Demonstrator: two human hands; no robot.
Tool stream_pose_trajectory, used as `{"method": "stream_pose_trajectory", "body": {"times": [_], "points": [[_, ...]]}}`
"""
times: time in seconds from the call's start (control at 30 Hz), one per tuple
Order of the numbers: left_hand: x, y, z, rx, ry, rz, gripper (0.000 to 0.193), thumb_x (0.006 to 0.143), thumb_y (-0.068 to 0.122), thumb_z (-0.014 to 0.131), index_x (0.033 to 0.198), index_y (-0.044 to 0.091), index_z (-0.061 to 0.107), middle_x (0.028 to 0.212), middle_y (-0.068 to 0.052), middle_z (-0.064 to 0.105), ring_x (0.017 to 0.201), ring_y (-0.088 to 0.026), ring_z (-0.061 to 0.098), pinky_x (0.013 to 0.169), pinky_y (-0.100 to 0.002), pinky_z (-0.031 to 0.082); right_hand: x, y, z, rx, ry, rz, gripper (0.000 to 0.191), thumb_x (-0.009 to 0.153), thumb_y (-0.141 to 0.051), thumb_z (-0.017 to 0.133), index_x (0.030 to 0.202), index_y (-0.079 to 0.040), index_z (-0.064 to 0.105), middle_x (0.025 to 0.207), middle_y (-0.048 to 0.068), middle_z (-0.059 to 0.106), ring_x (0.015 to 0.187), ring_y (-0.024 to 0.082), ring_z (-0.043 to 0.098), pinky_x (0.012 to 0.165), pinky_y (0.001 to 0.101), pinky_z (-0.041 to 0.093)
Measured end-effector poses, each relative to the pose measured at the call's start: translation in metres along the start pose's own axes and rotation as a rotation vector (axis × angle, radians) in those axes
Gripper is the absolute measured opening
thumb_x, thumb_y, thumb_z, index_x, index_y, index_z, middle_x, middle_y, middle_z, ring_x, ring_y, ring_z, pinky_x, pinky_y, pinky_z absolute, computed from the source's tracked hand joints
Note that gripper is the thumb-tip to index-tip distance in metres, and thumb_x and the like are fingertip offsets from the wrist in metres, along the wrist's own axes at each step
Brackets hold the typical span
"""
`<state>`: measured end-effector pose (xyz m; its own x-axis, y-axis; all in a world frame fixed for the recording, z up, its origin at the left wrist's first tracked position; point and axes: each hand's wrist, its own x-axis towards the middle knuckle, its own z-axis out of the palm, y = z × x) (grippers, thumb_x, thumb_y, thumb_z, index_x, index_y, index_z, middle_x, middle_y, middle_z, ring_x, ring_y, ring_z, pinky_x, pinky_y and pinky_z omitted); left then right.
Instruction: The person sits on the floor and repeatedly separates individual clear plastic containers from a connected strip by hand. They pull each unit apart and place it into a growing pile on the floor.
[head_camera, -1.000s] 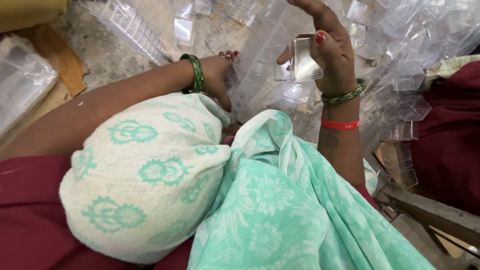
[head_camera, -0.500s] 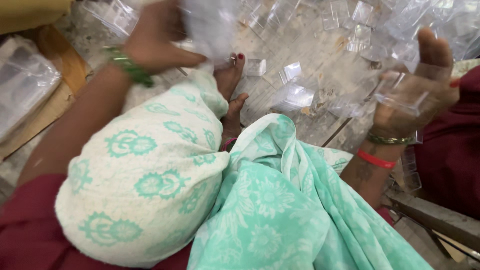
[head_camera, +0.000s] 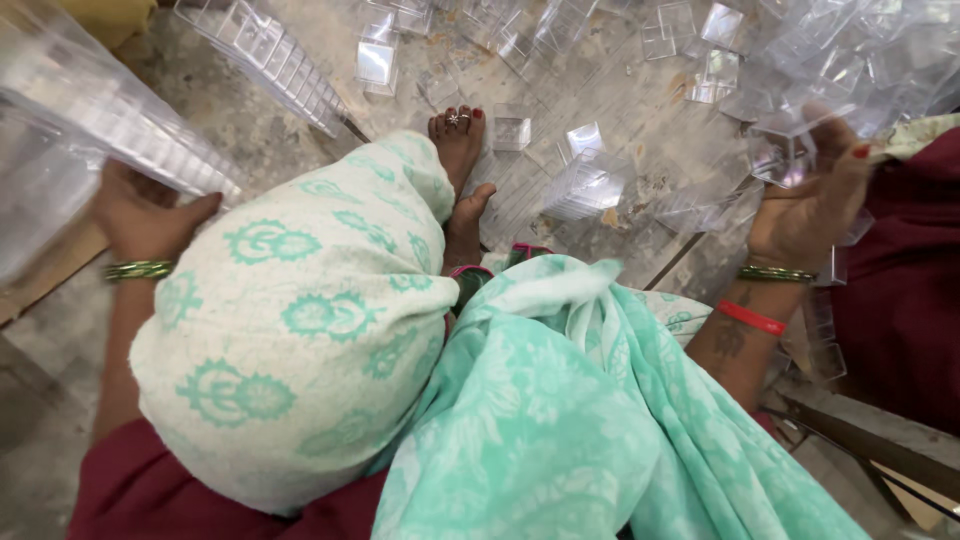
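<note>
Head view, going from left to right: the left hand (head_camera: 150, 222) is gripping the near end of a long stack of clear, thin-walled plastic boxes (head_camera: 105, 130), the thumb curling up against its lower corner and the fingers hidden behind it, so the stack is running up and away from the fingers toward the top left. It is probably light but awkward for one hand: the smooth, glossy walls look slippery, and nested pieces like these could slide apart, so holding it at the end with the palm under it seems sensible. Past the thumb, a pale cream cloth with green flower prints (head_camera: 300, 320) is covering the raised knee, and a mint green patterned drape (head_camera: 560, 420) is lying beside it. Beyond the knee a bare foot with red-painted nails (head_camera: 458, 140) is resting on the grey concrete floor (head_camera: 250, 140), with loose clear boxes scattered around it. On the right, the right hand (head_camera: 810, 215) is closing around a single small clear plastic box (head_camera: 785, 150), thumb along one side and fingers wrapping the other. The box seems stiff yet thin, liable to crack if squeezed, so gripping its edges looks safest. Above the fingertips, a heap of similar clear plastic boxes (head_camera: 850, 50) is lying just beside the hand.
</note>
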<state>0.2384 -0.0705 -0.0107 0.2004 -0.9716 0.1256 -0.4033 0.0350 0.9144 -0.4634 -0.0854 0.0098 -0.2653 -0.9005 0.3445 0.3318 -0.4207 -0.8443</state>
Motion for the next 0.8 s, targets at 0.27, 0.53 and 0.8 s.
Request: {"method": "stream_pose_trajectory", "body": {"times": [0.27,0.53,0.8], "points": [[0.012,0.017,0.085,0.056,-0.194,-0.021,0.082,0.075,-0.002,0.092,0.142,-0.004,0.045,0.134,-0.017,0.061,0.128,-0.030,0.064,0.106,-0.041,0.056,-0.024,-0.014,-0.010,0.061,0.125,0.023,0.056,0.106,-0.045,0.071,0.139,-0.001,0.063,0.135,0.012,0.067,0.114,0.025,0.069,0.095,0.0380,0.059],[0.030,0.065,0.170,0.315,-0.524,0.071,0.087,0.072,0.005,0.094,0.143,-0.003,0.044,0.135,-0.017,0.060,0.127,-0.032,0.062,0.105,-0.042,0.055,-0.042,-0.038,-0.025,-0.001,0.155,0.038,0.053,0.108,-0.046,0.068,0.136,-0.001,0.063,0.133,0.010,0.068,0.109,0.025,0.070,0.093,0.0381,0.061],[0.049,0.098,0.240,0.505,-0.760,0.123,0.093,0.068,0.012,0.095,0.143,-0.001,0.043,0.136,-0.018,0.058,0.127,-0.033,0.061,0.103,-0.043,0.054,-0.055,-0.041,-0.046,0.012,0.213,0.065,0.051,0.107,-0.045,0.067,0.133,-0.001,0.063,0.128,0.008,0.068,0.113,0.026,0.070,0.092,0.0363,0.060]]}}
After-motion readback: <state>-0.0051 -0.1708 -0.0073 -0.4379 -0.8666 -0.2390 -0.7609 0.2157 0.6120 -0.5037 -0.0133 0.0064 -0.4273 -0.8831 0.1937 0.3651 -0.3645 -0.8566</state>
